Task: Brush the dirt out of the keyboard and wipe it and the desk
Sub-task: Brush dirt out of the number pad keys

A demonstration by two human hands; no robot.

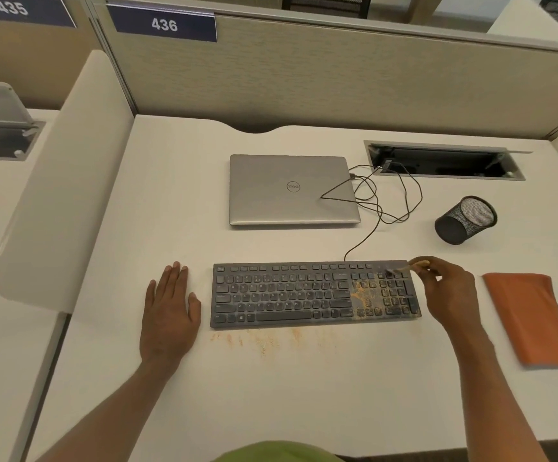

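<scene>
A dark keyboard (291, 295) lies in the middle of the white desk (271, 395). Orange-brown dirt (364, 298) covers its right-hand keys, and more dirt (264, 340) is scattered on the desk just in front of it. My right hand (447, 291) pinches a small wooden-handled brush (401, 269), whose bristles touch the top right keys. My left hand (171, 311) rests flat and open on the desk, left of the keyboard and apart from it. An orange cloth (534, 318) lies folded to the right of my right hand.
A shut silver laptop (291, 190) sits behind the keyboard, with tangled cables (381, 198) running to an open cable tray (444, 161). A black mesh pen cup (466, 220) lies tipped over at the right. Partition walls (337, 78) bound the back and left.
</scene>
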